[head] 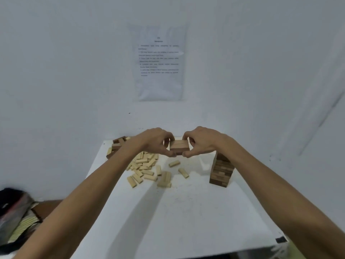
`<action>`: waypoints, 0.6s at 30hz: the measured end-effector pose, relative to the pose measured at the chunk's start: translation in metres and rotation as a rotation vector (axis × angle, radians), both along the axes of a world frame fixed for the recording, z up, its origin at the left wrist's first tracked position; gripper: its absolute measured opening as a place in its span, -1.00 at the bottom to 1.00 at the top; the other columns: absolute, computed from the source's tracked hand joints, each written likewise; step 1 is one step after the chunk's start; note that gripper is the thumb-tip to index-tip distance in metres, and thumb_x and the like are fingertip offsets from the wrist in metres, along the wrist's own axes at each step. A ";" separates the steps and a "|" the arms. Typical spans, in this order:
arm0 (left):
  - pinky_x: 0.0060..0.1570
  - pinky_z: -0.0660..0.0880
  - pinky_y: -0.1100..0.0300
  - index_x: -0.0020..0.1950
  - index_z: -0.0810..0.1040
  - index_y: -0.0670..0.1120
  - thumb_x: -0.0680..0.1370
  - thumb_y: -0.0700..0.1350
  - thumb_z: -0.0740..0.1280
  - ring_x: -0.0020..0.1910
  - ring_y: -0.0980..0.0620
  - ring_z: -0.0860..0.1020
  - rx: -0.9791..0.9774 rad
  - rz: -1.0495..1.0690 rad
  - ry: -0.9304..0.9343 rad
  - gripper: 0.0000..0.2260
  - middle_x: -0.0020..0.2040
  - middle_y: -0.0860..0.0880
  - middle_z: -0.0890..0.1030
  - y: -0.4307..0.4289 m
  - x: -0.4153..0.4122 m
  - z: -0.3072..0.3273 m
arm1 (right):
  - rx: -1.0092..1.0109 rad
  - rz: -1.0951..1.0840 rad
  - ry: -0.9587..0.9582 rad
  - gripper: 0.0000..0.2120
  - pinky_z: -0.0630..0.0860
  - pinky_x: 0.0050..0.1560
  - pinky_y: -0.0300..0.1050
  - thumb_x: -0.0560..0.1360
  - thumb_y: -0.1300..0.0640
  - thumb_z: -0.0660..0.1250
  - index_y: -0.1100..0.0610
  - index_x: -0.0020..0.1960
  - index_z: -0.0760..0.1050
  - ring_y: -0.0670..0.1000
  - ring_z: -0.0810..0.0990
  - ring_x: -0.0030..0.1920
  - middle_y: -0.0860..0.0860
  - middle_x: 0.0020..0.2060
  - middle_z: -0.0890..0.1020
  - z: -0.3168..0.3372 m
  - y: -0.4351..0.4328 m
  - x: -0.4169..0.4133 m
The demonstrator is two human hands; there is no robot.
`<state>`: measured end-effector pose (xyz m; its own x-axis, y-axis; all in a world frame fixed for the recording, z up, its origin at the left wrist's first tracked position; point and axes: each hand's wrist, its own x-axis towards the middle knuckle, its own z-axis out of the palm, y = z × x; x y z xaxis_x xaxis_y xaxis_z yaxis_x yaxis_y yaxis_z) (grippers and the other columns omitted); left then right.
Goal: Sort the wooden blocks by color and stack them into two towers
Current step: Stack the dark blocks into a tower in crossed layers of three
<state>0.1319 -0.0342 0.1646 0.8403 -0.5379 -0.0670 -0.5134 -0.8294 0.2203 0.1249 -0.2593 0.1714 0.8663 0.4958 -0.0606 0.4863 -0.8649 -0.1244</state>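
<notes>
My left hand [155,143] and right hand [200,142] pinch a row of brown blocks [179,147] end to end between curled fingers above the table [168,212], with the brown tower [222,171] nearer my right hand.

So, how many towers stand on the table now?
1: the dark tower on the table, right side, top behind the right arm. The held dark blocks are no tower.

a printed sheet [158,61] hangs on the wall above the white table [186,212].
</notes>
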 end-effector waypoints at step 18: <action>-0.14 0.45 0.16 0.31 0.53 0.01 0.43 0.28 0.48 -0.17 0.11 0.52 -0.014 -0.258 0.032 -0.44 -0.04 0.05 0.60 -0.145 0.032 0.011 | 0.071 -0.292 0.090 -0.42 0.48 -0.08 -0.09 0.38 -0.31 0.48 -0.04 0.28 0.51 -0.10 0.51 -0.13 -0.08 -0.12 0.57 0.012 -0.140 -0.023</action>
<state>0.1642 -0.1794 0.1753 0.6731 -0.7349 -0.0826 -0.6998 -0.6690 0.2503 0.1018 -0.3993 0.1830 0.9655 0.2323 -0.1178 0.2026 -0.9540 -0.2211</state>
